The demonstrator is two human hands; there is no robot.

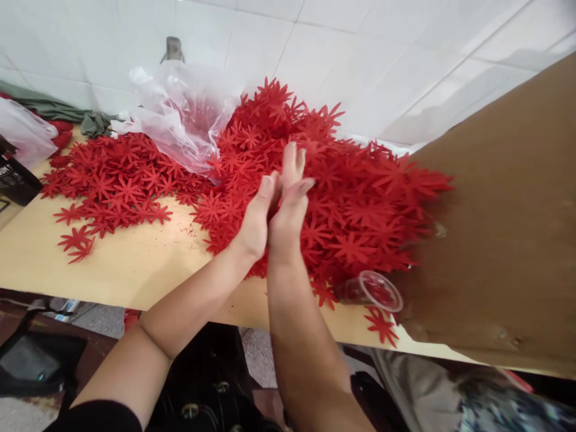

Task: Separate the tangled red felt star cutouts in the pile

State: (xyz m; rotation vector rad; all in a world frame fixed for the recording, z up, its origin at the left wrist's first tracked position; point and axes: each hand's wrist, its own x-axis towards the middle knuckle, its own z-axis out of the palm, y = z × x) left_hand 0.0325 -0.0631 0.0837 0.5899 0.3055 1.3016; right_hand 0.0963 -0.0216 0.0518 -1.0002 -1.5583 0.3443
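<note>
My left hand [257, 216] and my right hand [288, 219] meet palm to palm over a big heap of red star-shaped cut-outs [355, 204]. Fingers point up and away from me, stretched out and partly overlapping. A sliver of red shows between the palms, and I cannot tell whether it is a held piece or the heap behind. Part of the left fingers is hidden by the right hand. A smaller pile of the same red cut-outs [121, 180] lies to the left on the pale tabletop [135, 264].
A clear plastic bag [180, 120] sits between the piles against the white tiled wall [351, 54]. At right, a transparent cup [380, 291] lies tipped beside a large brown board [504, 228]. Green cloth [54, 105] and a dark container [15, 174] are at far left.
</note>
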